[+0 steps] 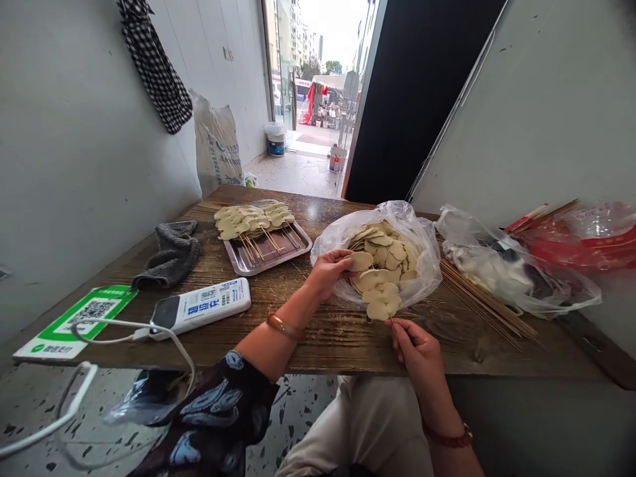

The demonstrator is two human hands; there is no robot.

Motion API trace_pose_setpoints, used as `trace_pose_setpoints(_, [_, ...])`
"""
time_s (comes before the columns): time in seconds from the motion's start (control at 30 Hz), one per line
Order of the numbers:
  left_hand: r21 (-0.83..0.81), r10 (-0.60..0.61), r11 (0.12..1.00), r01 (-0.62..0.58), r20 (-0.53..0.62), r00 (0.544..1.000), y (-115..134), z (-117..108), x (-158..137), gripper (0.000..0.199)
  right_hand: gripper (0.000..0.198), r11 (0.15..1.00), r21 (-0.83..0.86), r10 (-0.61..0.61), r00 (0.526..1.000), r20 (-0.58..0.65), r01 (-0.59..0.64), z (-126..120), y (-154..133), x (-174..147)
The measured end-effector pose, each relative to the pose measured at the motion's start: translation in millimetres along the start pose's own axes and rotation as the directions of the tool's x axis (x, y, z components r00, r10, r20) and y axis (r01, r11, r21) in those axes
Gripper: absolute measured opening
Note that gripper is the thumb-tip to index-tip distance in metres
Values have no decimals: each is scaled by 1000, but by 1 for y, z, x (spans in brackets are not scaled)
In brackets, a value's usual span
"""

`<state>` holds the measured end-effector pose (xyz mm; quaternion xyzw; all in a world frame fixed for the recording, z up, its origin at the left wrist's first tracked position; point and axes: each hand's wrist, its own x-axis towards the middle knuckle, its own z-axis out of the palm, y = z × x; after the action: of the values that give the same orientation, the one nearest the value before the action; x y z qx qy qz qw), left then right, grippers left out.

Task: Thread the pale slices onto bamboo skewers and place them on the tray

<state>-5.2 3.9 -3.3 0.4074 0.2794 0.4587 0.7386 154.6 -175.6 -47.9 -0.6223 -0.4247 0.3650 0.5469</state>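
My left hand (328,273) pinches a thin pale potato slice (362,261) between thumb and fingers, over the near left part of a clear plastic bag (328,233). Heaped inside the open bag are many loose potato slices (385,242). Just below and in front of it, my right hand (416,348) is closed on the lower end of a thin bamboo skewer, most of which is hidden by the slices. Several skewered potato slices (383,301) overlap along that stick. A metal tray (258,264) to the left carries finished-looking skewers of slices (253,218) lying side by side.
Loose bamboo skewers (487,301) lie right of the bag, beside another plastic bag (521,285) and a red bag (586,252). On the left are a grey cloth (169,255), a white power bank (209,306) with a cable and a green QR card (74,324).
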Motion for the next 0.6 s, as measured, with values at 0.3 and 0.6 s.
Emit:
trace_pose_setpoints(0.3, [-45,85,995,-87,-59,995,13,-2,-2,36,41,986,-165,-15,997,77,27,-2,1,1])
trace_pose_setpoints(0.6, [-40,102,994,-105,-59,993,8,-1,1,41,42,976,-209,-43,997,69,57,0,-1,2])
